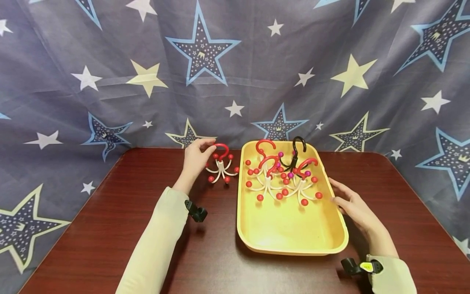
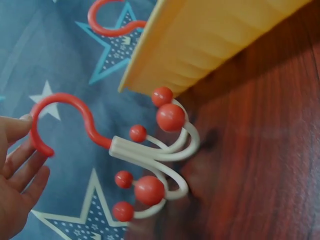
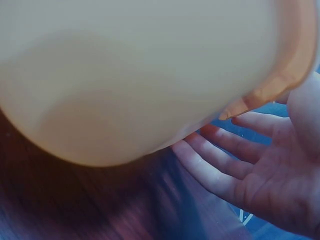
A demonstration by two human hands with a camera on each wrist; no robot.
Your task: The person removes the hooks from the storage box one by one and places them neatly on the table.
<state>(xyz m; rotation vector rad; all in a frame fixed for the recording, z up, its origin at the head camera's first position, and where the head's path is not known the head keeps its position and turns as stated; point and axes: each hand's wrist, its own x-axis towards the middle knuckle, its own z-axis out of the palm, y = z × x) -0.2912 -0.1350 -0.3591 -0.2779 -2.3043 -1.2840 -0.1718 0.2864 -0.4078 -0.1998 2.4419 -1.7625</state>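
My left hand [image 1: 197, 159] is at the curved red top of a multi-arm hanging hook [image 1: 221, 163], left of a yellow tray [image 1: 290, 241]. In the left wrist view, thumb and fingers pinch the red curve; the hook [image 2: 135, 150] stands upright on the table, its white arms tipped with red balls. My right hand [image 1: 358, 208] rests at the tray's right side, its fingers [image 3: 215, 172] fairly straight along the wall under the rim. Inside the tray's far half stand several more hooks: white ones with red tops [image 1: 268, 179] and a black one [image 1: 293, 161] with purple balls.
A dark reddish-brown wooden table [image 1: 121, 228] lies under everything. Behind its far edge hangs a grey curtain [image 1: 249, 69] printed with stars. The tray's raised wall stands just right of the held hook.
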